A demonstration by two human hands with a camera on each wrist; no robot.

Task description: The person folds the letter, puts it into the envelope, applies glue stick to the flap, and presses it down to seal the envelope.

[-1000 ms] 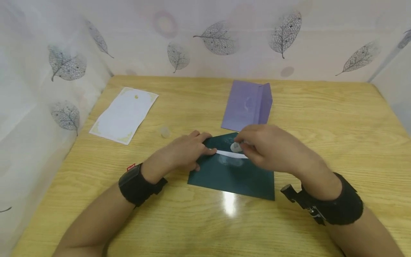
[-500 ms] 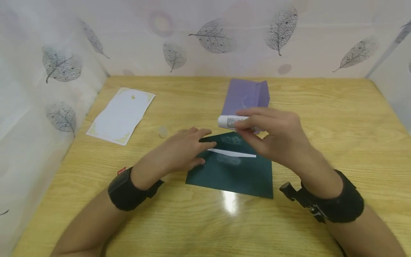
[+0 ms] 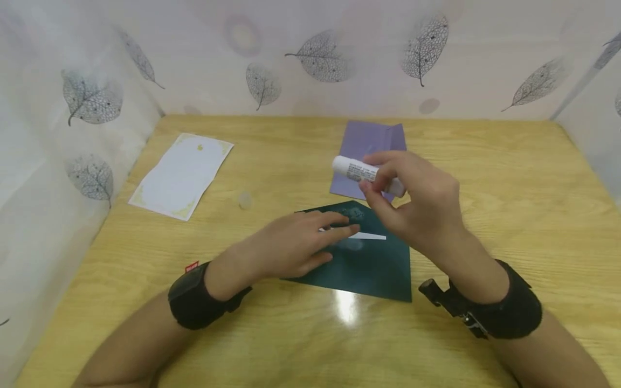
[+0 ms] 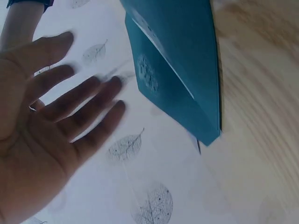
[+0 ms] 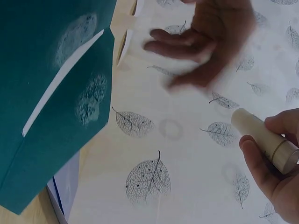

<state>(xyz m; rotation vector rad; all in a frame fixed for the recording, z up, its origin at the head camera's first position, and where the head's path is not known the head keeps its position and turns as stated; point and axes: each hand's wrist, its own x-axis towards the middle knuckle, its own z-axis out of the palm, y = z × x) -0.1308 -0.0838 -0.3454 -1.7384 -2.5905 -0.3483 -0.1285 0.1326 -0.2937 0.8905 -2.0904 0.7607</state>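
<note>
A dark green envelope (image 3: pixel 368 275) lies on the table with its flap raised and a strip of white paper (image 3: pixel 373 236) showing at the opening. Whitish glue smears (image 5: pixel 91 100) mark the flap and the body below it. My right hand (image 3: pixel 422 199) pinches a white glue stick (image 3: pixel 356 168) between thumb and fingers, held up over the far side of the envelope and overlapping the purple one in the head view. Fingers spread, my left hand (image 3: pixel 301 245) hovers over the green envelope's left part, its palm visible in the left wrist view.
Behind the green envelope lies a purple envelope (image 3: pixel 351 144) with its flap lifted. A white sheet with gold corners (image 3: pixel 180 175) is at the left, and a small translucent round piece (image 3: pixel 245 200) lies nearer the middle. Leaf-patterned cloth (image 3: pixel 310 91) encloses the table.
The right hand has lifted the glue stick off the flap and tilted it. The left hand has come off the envelope's left edge and moved right across it.
</note>
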